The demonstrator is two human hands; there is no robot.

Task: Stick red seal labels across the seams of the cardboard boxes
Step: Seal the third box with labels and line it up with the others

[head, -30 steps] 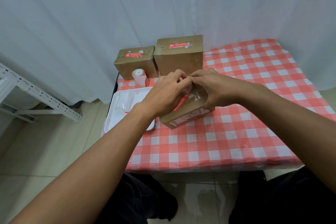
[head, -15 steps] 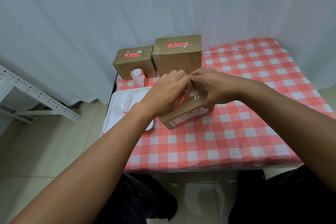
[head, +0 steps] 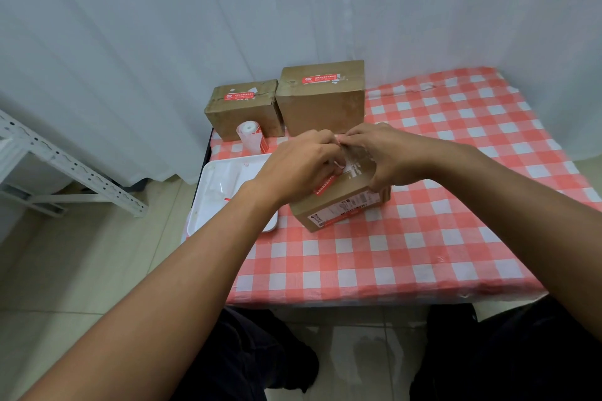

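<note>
Two boxes at the far edge look done: small box and taller box each carry a red seal label on top, across the taped seam as far as I can tell. Third box sits near-centre on the checked tablecloth, just right of the white tray. Left hand has fingers curled, pinching the red seal label, whose near end lies on the box top. Right hand grips the box's far-right side, fingertips meeting the left's at the label's far end. Label looks half down, not pressed flat yet. Label roll stands in front of the small box. My read: about two-thirds through, one seal to finish
</note>
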